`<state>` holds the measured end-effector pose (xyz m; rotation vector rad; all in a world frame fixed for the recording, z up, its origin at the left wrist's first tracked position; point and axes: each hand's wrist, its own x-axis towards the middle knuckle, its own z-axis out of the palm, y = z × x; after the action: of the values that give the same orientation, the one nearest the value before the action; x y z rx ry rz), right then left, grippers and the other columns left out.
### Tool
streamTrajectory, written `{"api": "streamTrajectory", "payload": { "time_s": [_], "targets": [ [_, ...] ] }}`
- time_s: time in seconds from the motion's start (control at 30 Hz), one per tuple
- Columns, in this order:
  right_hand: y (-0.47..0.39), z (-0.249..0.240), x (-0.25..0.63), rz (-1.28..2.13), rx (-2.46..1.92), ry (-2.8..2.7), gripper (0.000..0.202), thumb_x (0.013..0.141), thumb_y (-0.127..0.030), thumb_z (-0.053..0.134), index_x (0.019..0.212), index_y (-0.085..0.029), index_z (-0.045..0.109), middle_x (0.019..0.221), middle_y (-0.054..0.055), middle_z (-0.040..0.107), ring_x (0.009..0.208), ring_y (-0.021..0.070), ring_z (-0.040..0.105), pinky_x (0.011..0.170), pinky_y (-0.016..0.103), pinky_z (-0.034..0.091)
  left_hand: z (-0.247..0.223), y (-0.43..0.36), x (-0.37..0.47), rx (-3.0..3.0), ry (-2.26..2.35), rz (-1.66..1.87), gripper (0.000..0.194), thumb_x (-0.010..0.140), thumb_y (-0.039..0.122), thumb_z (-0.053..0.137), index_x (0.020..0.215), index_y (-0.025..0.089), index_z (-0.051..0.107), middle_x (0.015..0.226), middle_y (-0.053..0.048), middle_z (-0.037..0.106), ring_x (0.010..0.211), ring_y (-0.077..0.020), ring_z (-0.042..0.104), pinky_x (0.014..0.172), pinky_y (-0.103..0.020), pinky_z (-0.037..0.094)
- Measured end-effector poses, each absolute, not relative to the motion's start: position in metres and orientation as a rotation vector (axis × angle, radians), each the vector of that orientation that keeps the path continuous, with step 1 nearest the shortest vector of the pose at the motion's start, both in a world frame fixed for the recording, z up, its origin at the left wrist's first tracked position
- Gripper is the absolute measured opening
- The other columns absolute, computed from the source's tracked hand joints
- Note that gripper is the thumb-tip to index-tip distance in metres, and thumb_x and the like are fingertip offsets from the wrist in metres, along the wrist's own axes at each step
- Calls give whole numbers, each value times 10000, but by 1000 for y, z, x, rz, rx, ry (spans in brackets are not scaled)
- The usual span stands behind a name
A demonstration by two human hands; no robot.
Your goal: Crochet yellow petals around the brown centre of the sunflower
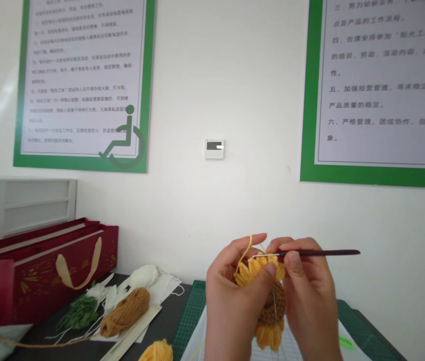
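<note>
Between my hands is a crocheted sunflower (pixel 272 306) with yellow petals and a brown centre. My left hand (pixel 231 291) pinches its upper petals, and a yellow yarn strand (pixel 248 250) runs over the raised index finger. In my right hand (pixel 308 286) is a crochet hook (pixel 320 252) with a dark handle, lying nearly level. Its thin metal tip reaches the top edge of the petals. Fingers hide part of the flower, and whether a loop sits on the tip is too small to tell.
A yellow yarn ball (pixel 157 351) lies left of my hands. Further left are brown yarn (pixel 126 312), green yarn (pixel 79 312), white yarn (pixel 143 276) and red gift bags (pixel 62 271). Under my hands are paper and a green cutting mat (pixel 192 311). A white wall (pixel 227 205) stands behind.
</note>
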<state>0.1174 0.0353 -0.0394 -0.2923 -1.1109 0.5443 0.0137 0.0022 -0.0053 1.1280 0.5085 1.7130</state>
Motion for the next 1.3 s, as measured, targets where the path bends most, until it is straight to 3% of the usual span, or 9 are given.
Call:
{"api": "streamTrajectory", "payload": {
  "time_s": [0.17, 0.33, 0.5, 0.67, 0.77, 0.9, 1.03, 1.2, 1.3],
  "targets": [
    [28, -29, 129, 348, -348, -1352, 78, 929, -207, 715, 920, -267, 668, 909, -1, 719, 894, 129, 708, 793, 239, 600, -2, -2, 12, 1144, 518, 1803, 358, 685, 109, 848, 1018, 237, 823, 725, 5, 698, 611, -102, 591, 566, -180, 467],
    [20, -25, 129, 111, -324, -1394, 182, 861, -86, 732, 917, -257, 708, 877, 1, 719, 864, 140, 724, 747, 241, 617, -1, -8, 8, 1157, 524, 1764, 361, 674, 127, 864, 1014, 241, 817, 747, 8, 705, 611, -103, 593, 559, -180, 474],
    [20, -28, 118, 86, -269, -1238, 204, 847, -71, 727, 916, -262, 716, 836, 5, 720, 807, 165, 718, 674, 285, 610, 1, -16, 7, 1115, 534, 1755, 366, 634, 121, 901, 974, 242, 840, 724, 15, 715, 605, -106, 622, 560, -177, 488],
    [20, -40, 124, -338, -295, -1264, 451, 788, 25, 718, 1088, -310, 758, 964, 26, 764, 870, 213, 712, 708, 385, 590, -2, -19, 14, 1085, 606, 1799, 352, 638, 121, 895, 968, 233, 847, 722, 4, 748, 629, -136, 660, 599, -209, 530],
    [22, -48, 134, -549, -315, -1293, 558, 750, 61, 736, 1146, -332, 769, 990, 23, 776, 876, 219, 705, 728, 411, 588, -5, -15, 13, 1011, 524, 1653, 360, 601, 146, 941, 940, 215, 842, 694, 10, 736, 602, -120, 654, 596, -203, 523],
    [26, -46, 135, -229, -198, -1268, 322, 863, -81, 728, 1069, -326, 756, 952, 26, 763, 844, 219, 702, 656, 381, 556, -4, -9, 3, 874, 354, 1310, 454, 547, 184, 997, 967, 180, 824, 721, -36, 764, 627, -150, 698, 668, -265, 559],
    [23, -38, 129, 187, -123, -1284, 51, 948, -261, 703, 983, -298, 696, 850, 30, 734, 799, 209, 698, 615, 330, 523, 1, -8, -8, 929, 331, 1231, 428, 547, 159, 998, 939, 167, 827, 763, -57, 779, 675, -169, 725, 718, -288, 577],
    [16, -34, 130, 429, -117, -1280, 69, 978, -343, 665, 964, -284, 634, 799, 16, 712, 765, 180, 675, 653, 307, 544, 2, -8, -15, 1018, 326, 1210, 360, 567, 143, 983, 895, 175, 837, 739, -13, 727, 634, -101, 657, 646, -207, 516],
    [13, -32, 132, 494, -119, -1269, 77, 1004, -353, 619, 974, -282, 610, 770, 5, 710, 722, 164, 668, 636, 287, 544, 1, -5, -19, 1075, 330, 1183, 349, 581, 154, 971, 900, 196, 837, 728, -11, 712, 648, -123, 659, 636, -219, 499]
  ]
}}
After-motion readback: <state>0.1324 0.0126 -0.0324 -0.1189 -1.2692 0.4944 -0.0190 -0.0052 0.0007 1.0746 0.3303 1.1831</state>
